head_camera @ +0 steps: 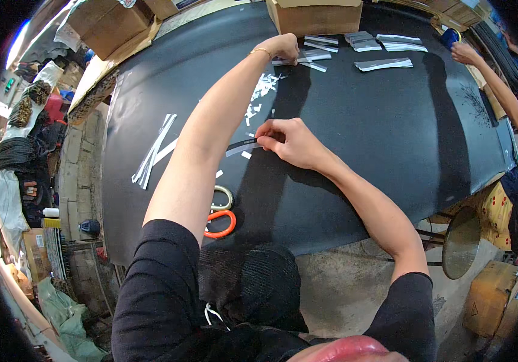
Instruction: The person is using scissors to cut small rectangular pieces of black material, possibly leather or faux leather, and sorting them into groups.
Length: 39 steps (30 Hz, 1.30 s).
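Note:
With arm stretched to the far side of the black-covered table (331,181), my left hand (286,47) touches a pile of white and clear strips (314,55); whether its fingers grip one is hidden. Nearer to me, my right hand (281,140) pinches the end of a narrow black strip bearing writing (242,145), with a translucent strip along it. Small white cut pieces (264,86) lie scattered between the hands. Two scissor handles, one orange (228,225) and one olive (228,198), show beside my left arm, which hides the rest. Long white strips (155,149) lie to its left.
More strip bundles (383,64) lie at the back, right of an open cardboard box (315,18). At the far right, another person's hand (465,53) is at a blue tape roll (450,38). A round stool (462,243) and a carton (490,296) stand on the floor at right.

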Tool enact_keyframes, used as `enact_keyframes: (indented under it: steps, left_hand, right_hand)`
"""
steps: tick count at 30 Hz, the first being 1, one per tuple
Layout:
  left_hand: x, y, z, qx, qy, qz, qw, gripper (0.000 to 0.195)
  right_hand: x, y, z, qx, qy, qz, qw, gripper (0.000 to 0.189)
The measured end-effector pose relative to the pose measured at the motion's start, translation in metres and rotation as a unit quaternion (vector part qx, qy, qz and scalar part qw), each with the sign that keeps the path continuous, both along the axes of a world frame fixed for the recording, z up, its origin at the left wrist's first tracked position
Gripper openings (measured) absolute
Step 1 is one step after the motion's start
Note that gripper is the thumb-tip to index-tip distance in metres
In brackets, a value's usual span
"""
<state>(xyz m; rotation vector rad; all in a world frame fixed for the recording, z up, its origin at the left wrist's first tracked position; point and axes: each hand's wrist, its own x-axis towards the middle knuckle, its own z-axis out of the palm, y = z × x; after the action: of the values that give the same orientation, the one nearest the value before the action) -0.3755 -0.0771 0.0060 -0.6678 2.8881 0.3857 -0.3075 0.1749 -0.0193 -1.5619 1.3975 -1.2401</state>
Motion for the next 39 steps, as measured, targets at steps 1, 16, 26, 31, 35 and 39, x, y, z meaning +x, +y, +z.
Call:
enact_keyframes:
  steps: [1, 16, 26, 31, 35, 39]
  left_hand:
    - [0.001, -0.001, 0.000, 0.009, 0.016, 0.006, 1.000, 0.041]
    - [-0.005, 0.013, 0.007, 0.012, -0.017, 0.027, 0.999, 0.044]
    - [0.018, -0.015, 0.006, 0.075, -0.007, -0.008, 0.997, 0.023]
    - [0.077, -0.018, 0.024, 0.317, 0.051, 0.071, 0.944, 0.016]
    - [0.148, 0.013, 0.041, 0.568, 0.213, 0.080, 0.791, 0.014]
    - [0.250, 0.063, 0.055, 0.668, 0.315, 0.130, 0.661, 0.031]
  right_hand:
    - [-0.001, 0.000, -0.001, -0.005, 0.007, -0.001, 1.000, 0.014]
    - [-0.001, 0.001, -0.002, 0.002, 0.021, 0.001, 1.000, 0.014]
    - [-0.001, 0.001, 0.004, -0.016, 0.058, 0.056, 0.997, 0.017]
    - [-0.039, -0.008, 0.003, -0.183, 0.229, -0.116, 0.949, 0.020]
    - [-0.113, -0.010, -0.016, -0.146, 0.271, -0.344, 0.887, 0.020]
    - [-0.126, -0.020, -0.027, -0.062, 0.239, -0.390, 0.887, 0.035]
